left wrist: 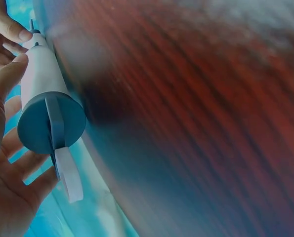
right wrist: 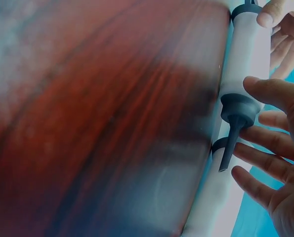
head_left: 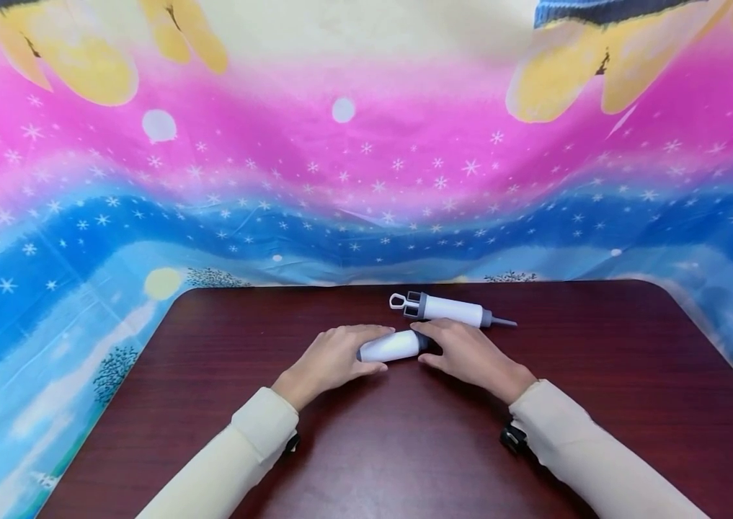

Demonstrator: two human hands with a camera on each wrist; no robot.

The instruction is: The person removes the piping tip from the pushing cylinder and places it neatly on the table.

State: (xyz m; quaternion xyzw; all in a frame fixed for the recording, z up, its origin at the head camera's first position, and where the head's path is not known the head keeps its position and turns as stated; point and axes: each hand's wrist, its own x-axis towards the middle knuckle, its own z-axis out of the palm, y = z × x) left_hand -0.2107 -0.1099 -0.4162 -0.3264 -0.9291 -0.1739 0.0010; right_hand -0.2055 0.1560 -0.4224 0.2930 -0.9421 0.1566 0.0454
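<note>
Two large syringe-like pumps lie on the table, each with a white barrel and grey end pieces. The nearer pump (head_left: 391, 347) lies between my hands. My left hand (head_left: 335, 358) is at its ring-handle end, fingers loosely spread along the far side and thumb on the near side. At the nozzle end, my right hand (head_left: 470, 355) has its fingers extended and spread, the thumb by the barrel. Whether either thumb touches the barrel is unclear. Its nozzle (right wrist: 229, 147) shows in the right wrist view, its white pull handle (left wrist: 68, 174) in the left wrist view.
The farther pump (head_left: 453, 311) lies just beyond my right hand, ring handle left and thin nozzle right. Both are on a dark reddish wooden table (head_left: 600, 346) with rounded far corners. A colourful snowflake-patterned cloth (head_left: 366, 173) hangs behind it.
</note>
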